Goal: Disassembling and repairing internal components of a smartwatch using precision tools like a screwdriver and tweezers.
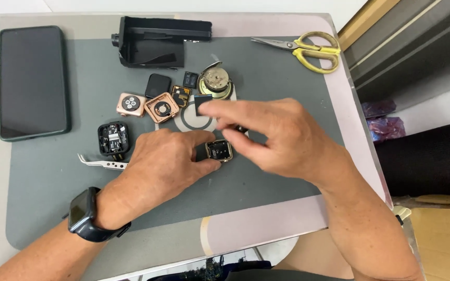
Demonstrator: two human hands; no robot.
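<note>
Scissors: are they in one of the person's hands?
No, the scissors lie alone at the table's far right, apart from both hands.

Counted on desk (287, 218): one phone (32, 82), one scissors (308, 49), one tweezers (102, 163), one black housing (154, 41), one round speaker (215, 82), three gold watch cases (131, 104) (161, 107) (219, 150), one black watch body (113, 139), two hands (165, 166) (282, 135).

Black phone (33, 82) lying face up at far left of grey mat (266, 192). Yellow-handled scissors (308, 49) at top right. Open black casing (154, 41) at top centre, round metal speaker (215, 82) just below. Silver tweezers (102, 163) near black opened watch body (113, 139).
</note>
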